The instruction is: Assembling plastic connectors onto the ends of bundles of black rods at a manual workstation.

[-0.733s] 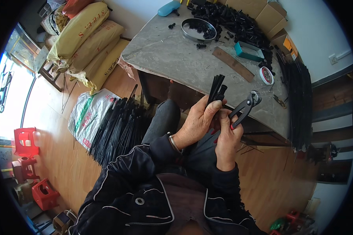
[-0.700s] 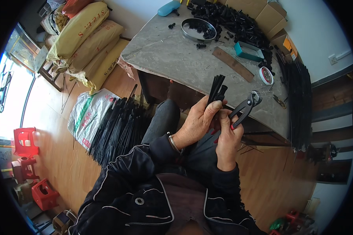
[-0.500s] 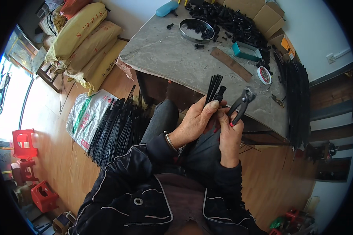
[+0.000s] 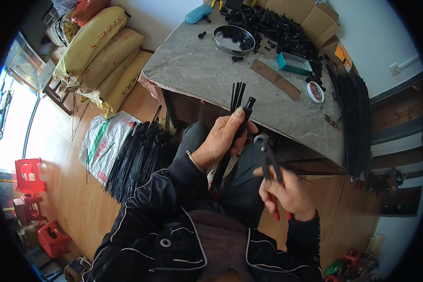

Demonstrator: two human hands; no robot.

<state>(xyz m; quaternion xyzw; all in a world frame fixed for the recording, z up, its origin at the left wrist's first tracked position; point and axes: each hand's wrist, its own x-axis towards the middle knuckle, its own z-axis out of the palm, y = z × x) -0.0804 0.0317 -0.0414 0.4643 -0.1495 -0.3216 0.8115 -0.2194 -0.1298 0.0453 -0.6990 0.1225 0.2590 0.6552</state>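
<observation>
My left hand (image 4: 223,136) is closed round a bundle of thin black rods (image 4: 238,95), their tips sticking up above the thumb and their lower ends running down between my knees. A black plastic fitting (image 4: 248,109) with a narrower neck stands up beside the rods in the same grip. Lower and to the right, my right hand (image 4: 287,192) holds pincers (image 4: 269,162) with dark jaws and red handles. The pincers point up and stand apart from the rods. Part of the right hand is smeared by motion.
On the grey table (image 4: 197,66) lie a heap of black fittings (image 4: 268,28), a round metal tray (image 4: 233,48), a teal box (image 4: 293,64), a flat brown bar (image 4: 275,79) and a small round tin (image 4: 316,92). More rods (image 4: 141,157) lean by my left knee.
My right hand has drawn the pincers away from the left hand, down toward me. The left hand has shifted slightly left, and the black fitting now stands more upright in it.
</observation>
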